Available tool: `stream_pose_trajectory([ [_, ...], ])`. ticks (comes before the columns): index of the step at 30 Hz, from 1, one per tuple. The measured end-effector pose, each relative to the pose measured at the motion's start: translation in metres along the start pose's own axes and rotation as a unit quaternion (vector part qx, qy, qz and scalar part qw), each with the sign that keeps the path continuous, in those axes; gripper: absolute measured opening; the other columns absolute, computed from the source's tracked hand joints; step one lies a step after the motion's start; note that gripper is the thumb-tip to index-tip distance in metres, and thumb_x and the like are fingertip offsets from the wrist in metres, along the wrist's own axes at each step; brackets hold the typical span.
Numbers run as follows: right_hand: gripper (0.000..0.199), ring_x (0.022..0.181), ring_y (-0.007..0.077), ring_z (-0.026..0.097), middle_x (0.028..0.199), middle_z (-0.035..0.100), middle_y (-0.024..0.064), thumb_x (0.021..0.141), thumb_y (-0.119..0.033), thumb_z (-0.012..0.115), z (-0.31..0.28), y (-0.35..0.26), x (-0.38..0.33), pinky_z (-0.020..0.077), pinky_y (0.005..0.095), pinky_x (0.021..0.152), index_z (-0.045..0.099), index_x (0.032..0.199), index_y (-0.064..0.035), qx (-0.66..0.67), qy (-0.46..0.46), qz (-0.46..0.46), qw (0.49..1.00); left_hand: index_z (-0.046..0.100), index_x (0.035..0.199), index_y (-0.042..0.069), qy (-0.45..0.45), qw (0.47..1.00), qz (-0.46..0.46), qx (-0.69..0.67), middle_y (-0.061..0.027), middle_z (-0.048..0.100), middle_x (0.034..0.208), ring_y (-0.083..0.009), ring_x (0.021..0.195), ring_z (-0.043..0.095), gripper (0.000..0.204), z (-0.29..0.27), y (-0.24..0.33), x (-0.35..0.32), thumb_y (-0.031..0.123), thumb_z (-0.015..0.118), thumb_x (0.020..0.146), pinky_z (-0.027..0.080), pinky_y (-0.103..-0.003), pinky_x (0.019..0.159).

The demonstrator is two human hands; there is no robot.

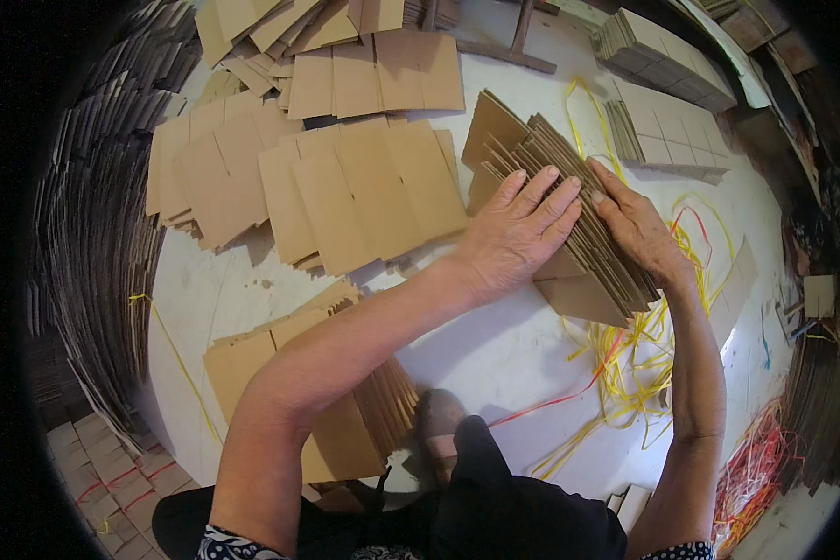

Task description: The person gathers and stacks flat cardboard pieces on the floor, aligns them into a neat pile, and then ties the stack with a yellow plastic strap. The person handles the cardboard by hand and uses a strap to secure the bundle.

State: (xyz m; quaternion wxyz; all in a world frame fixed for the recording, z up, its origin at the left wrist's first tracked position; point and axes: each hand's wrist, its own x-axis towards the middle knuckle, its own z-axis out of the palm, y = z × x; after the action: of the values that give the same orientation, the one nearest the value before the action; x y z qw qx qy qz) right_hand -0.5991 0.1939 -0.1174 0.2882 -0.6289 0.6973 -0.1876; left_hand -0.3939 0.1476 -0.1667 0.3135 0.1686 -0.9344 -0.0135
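Observation:
A thick stack of folded cardboard sheets [593, 247] stands tilted on edge in front of me, its brown edges facing up. My left hand [518, 229] lies across the upper left of these edges, open, with fingers stretched out and thumb hidden. Against the right side of the same stack, my right hand [639, 224] is closed around it. Its index finger and thumb rest at the edges, while the other fingers are mostly hidden. A few cardboard sheets [583, 297] jut out below the stack on its near left side.
Fanned cardboard piles [373, 191] cover the floor at the left, with another pile [331, 434] under my left forearm. Tangled yellow straps [630, 373] lie beside my right forearm. Bundled cardboard [667, 131] stands far right. A tall cardboard stack [98, 243] lines the left side.

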Motion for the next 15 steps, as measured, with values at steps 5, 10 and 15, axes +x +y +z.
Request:
stream_pose_trajectory([
  [5,0.049,0.116,0.0348,0.053,0.124,0.054,0.0256,0.093,-0.024,0.047,-0.003,0.004,0.006,0.0395,0.0350,0.099,0.041,0.137,-0.0033,0.010,0.012,-0.051,0.999,0.053,0.114,0.000,0.004,1.000,0.001,0.000,-0.0155,0.048,0.127,-0.0330,0.118,0.045,0.043,0.001,-0.001,0.001,0.011,0.057,0.073,0.036,-0.047,0.098],
  [10,0.046,0.109,0.0383,0.056,0.115,0.057,0.0289,0.093,-0.024,0.046,-0.004,0.023,0.013,0.0423,0.0371,0.094,0.045,0.132,0.0005,0.017,0.054,-0.050,0.997,0.054,0.111,-0.001,-0.003,1.000,-0.005,-0.005,-0.0163,0.048,0.124,-0.0330,0.117,0.045,0.041,-0.001,0.001,-0.002,0.009,0.058,0.071,0.037,-0.045,0.097],
  [15,0.043,0.097,0.0399,0.060,0.102,0.061,0.0288,0.091,-0.021,0.049,0.000,0.026,0.012,0.0461,0.0399,0.086,0.048,0.130,-0.0018,-0.024,0.075,-0.017,0.997,0.053,0.111,-0.001,-0.028,1.000,-0.002,-0.007,-0.0164,0.048,0.124,-0.0333,0.118,0.044,0.042,-0.009,0.000,-0.011,0.009,0.058,0.071,0.036,-0.045,0.099],
])
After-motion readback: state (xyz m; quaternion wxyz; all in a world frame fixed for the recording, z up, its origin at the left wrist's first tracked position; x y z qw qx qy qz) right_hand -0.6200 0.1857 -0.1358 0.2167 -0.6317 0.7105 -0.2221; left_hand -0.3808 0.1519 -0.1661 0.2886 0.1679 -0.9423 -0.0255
